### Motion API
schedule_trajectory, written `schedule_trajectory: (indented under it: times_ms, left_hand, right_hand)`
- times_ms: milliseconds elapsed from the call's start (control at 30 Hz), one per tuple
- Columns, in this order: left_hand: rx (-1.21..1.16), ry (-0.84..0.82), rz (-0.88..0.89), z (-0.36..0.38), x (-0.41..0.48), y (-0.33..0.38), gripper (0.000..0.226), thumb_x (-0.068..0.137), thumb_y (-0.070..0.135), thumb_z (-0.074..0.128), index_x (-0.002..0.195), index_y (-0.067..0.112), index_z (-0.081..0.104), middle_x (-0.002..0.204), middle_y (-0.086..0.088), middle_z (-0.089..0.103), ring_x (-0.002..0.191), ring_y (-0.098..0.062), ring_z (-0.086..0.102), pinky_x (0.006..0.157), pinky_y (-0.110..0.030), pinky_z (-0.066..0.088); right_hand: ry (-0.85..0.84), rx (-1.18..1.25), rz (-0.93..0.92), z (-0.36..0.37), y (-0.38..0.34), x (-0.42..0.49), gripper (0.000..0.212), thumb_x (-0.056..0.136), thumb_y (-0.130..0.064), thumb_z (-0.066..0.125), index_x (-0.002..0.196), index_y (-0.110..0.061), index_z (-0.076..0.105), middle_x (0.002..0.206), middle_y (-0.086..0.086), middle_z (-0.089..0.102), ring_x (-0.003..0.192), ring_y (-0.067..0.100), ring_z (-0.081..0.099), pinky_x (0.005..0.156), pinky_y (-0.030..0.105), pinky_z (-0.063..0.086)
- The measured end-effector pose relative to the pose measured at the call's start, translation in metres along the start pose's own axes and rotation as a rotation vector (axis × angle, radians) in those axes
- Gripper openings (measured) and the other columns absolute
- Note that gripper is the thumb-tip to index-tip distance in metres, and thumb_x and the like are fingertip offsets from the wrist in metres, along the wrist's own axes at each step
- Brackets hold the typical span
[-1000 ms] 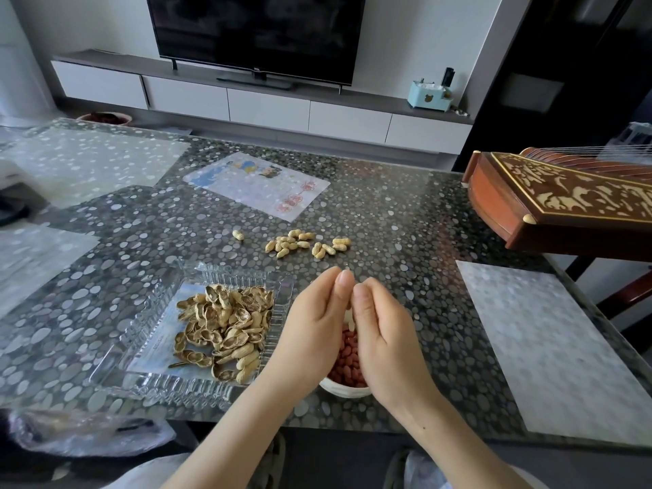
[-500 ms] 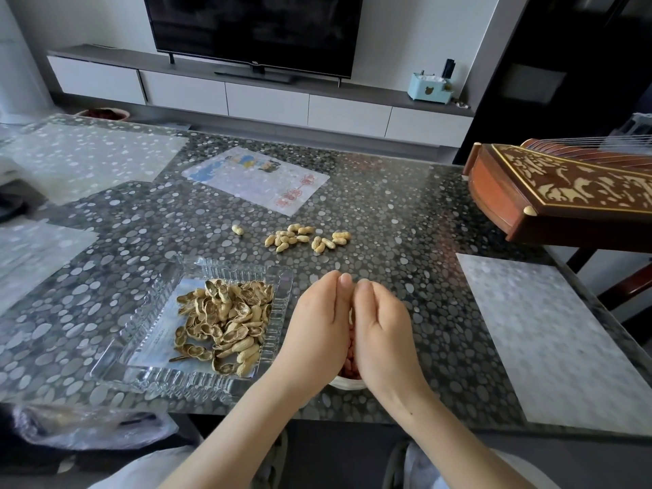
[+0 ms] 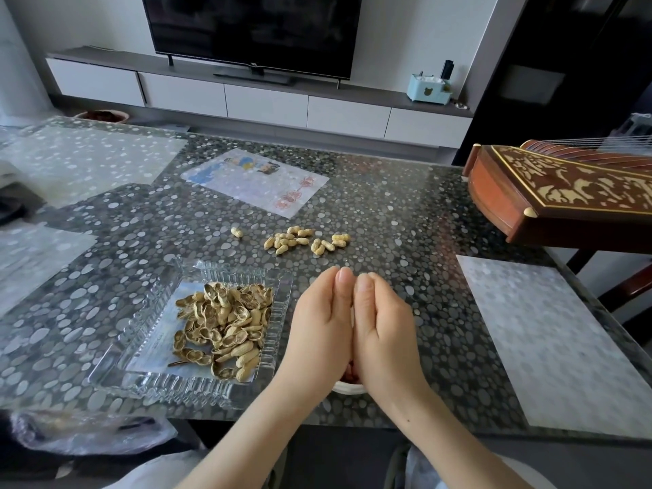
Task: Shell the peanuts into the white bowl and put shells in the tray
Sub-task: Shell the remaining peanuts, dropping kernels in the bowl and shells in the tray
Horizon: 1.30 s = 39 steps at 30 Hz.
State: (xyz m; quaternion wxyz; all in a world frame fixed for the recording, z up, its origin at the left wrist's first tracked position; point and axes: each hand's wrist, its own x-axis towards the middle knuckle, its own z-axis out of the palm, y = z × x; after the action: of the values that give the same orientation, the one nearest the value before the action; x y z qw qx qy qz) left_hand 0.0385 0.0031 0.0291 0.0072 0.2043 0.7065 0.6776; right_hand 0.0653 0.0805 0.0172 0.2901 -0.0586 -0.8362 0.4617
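step (judged): cracking a peanut over white bowl [image 3: 348, 388] | left hand [image 3: 319, 326] + right hand [image 3: 382, 330] side by side, fingers near straight, grip hidden, cannot tell what's held | tray [image 3: 155, 384] left, shells [image 3: 225, 322] piled | unshelled peanuts [image 3: 303, 238] far | next: kernel into bowl, shell into tray

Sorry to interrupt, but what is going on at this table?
A person is shelling peanuts. The left hand and right hand meet above the white bowl of red kernels; whatever they hold is hidden. Empty shells lie in the glass tray beside it, and a small pile of unshelled peanuts sits farther back on the table.
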Motion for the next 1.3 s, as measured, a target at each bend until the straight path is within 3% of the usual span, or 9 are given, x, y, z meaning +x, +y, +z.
schedule_trajectory:
  times_ms: [200,367,500,633,767,900,1033,1133,1300]
  left_hand:
    - [0.219,-0.014,0.152,0.0,0.004,-0.009,0.038,0.101,0.026,0.032,0.07,0.009,0.047,0.061,-0.002,0.05,0.055,-0.009,0.041,0.051,-0.021,0.033]
    - [0.283,-0.037,0.145,0.003,0.003,-0.014,0.039,0.1,0.027,0.029,0.072,0.006,0.047,0.064,-0.004,0.05,0.056,-0.01,0.041,0.052,-0.022,0.033]
    - [0.269,-0.056,0.095,0.006,0.001,-0.01,0.036,0.101,0.027,0.03,0.074,0.008,0.044,0.066,-0.003,0.048,0.057,-0.009,0.038,0.055,-0.026,0.033]
    - [0.096,-0.096,0.005,-0.002,0.006,-0.006,0.043,0.098,0.035,0.032,0.087,0.0,0.053,0.083,-0.019,0.059,0.076,-0.033,0.054,0.071,-0.048,0.046]
    - [-0.031,-0.198,-0.133,-0.01,0.008,-0.008,0.044,0.092,0.044,0.039,0.099,0.006,0.06,0.094,-0.018,0.063,0.085,-0.03,0.06,0.087,-0.049,0.046]
    - [-0.206,-0.286,-0.24,-0.014,0.012,-0.011,0.037,0.084,0.044,0.044,0.083,0.012,0.062,0.069,0.006,0.059,0.061,-0.006,0.05,0.065,-0.026,0.044]
    - [-0.282,-0.315,-0.273,-0.015,0.013,-0.011,0.031,0.085,0.042,0.046,0.065,0.025,0.063,0.059,0.008,0.045,0.054,-0.005,0.036,0.056,-0.018,0.034]
    - [-0.196,-0.295,-0.268,-0.018,0.016,-0.01,0.036,0.085,0.046,0.046,0.065,0.018,0.056,0.055,0.012,0.044,0.053,-0.005,0.035,0.057,-0.022,0.03]
    - [0.119,-0.224,-0.156,-0.023,0.016,-0.005,0.047,0.093,0.047,0.042,0.059,0.016,0.041,0.047,0.014,0.039,0.048,-0.003,0.033,0.055,-0.019,0.029]
  right_hand:
    - [-0.027,0.16,0.21,-0.006,-0.008,0.003,0.037,0.101,-0.025,0.038,0.067,-0.017,0.053,0.067,0.0,0.062,0.061,0.012,0.059,0.059,0.033,0.049]
    - [-0.011,0.213,0.404,-0.005,-0.007,0.004,0.039,0.099,-0.024,0.04,0.069,-0.007,0.056,0.064,0.008,0.062,0.067,0.026,0.061,0.062,0.04,0.05]
    - [0.001,0.283,0.469,-0.01,-0.006,0.008,0.043,0.101,-0.028,0.04,0.079,0.005,0.057,0.078,0.029,0.06,0.063,0.031,0.055,0.058,0.036,0.044]
    - [-0.087,0.269,0.388,-0.016,-0.005,0.008,0.037,0.1,-0.033,0.04,0.076,-0.02,0.066,0.08,0.004,0.07,0.078,0.008,0.066,0.07,0.024,0.051]
    - [-0.219,0.34,0.489,-0.025,0.0,0.016,0.046,0.1,-0.034,0.042,0.061,-0.029,0.065,0.054,-0.015,0.059,0.052,-0.004,0.055,0.052,0.014,0.041]
    - [-0.313,0.537,0.667,-0.031,0.002,0.021,0.046,0.1,-0.033,0.043,0.058,-0.016,0.045,0.045,-0.009,0.035,0.038,0.005,0.031,0.042,0.019,0.026]
    - [-0.372,0.724,0.772,-0.035,0.003,0.025,0.047,0.1,-0.029,0.04,0.055,-0.014,0.038,0.044,-0.004,0.023,0.041,0.01,0.018,0.044,0.024,0.013]
    - [-0.355,0.562,0.74,-0.039,0.005,0.026,0.045,0.1,-0.032,0.042,0.059,-0.015,0.041,0.044,-0.006,0.029,0.04,0.009,0.023,0.045,0.024,0.014]
    - [-0.283,0.004,0.406,-0.043,0.012,0.025,0.046,0.097,-0.042,0.045,0.062,-0.013,0.051,0.054,-0.005,0.045,0.051,0.007,0.042,0.055,0.026,0.033]
